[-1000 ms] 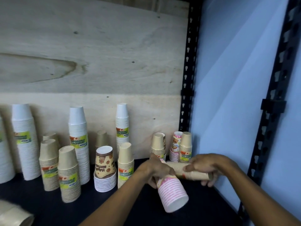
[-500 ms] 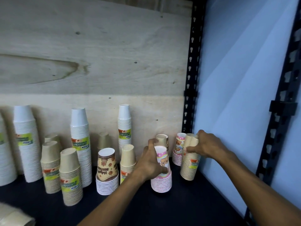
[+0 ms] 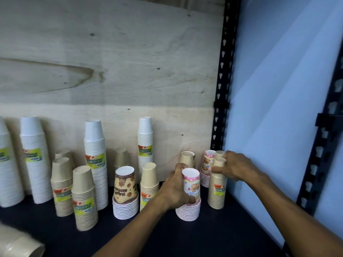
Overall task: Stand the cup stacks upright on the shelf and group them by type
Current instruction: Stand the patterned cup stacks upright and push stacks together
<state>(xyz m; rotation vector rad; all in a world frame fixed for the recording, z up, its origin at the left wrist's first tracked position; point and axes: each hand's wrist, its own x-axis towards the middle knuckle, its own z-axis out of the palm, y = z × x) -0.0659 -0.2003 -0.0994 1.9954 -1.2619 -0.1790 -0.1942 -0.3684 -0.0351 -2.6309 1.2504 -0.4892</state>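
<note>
A pink bear-print cup stack (image 3: 189, 206) stands upright on the dark shelf (image 3: 167, 234), and my left hand (image 3: 175, 188) grips its side. Just to the right, a brown cup stack with an orange-green label (image 3: 217, 191) stands upright near the blue wall; my right hand (image 3: 232, 166) holds its top cup. Behind them stand another pink bear-print stack (image 3: 207, 169) and a brown stack (image 3: 187, 160). Further left stand tall white stacks (image 3: 95, 164), brown labelled stacks (image 3: 84, 199) and a brown-patterned printed stack (image 3: 126, 193).
A stack of cups lies on its side at the bottom left corner (image 3: 16, 243). A plywood panel (image 3: 111, 71) backs the shelf. Black slotted uprights (image 3: 222, 89) and a blue wall (image 3: 278, 108) close in the right side.
Both stacks went from lying tilted in my hands to standing upright on the shelf. Since half a second ago the hands have stayed on them with little movement.
</note>
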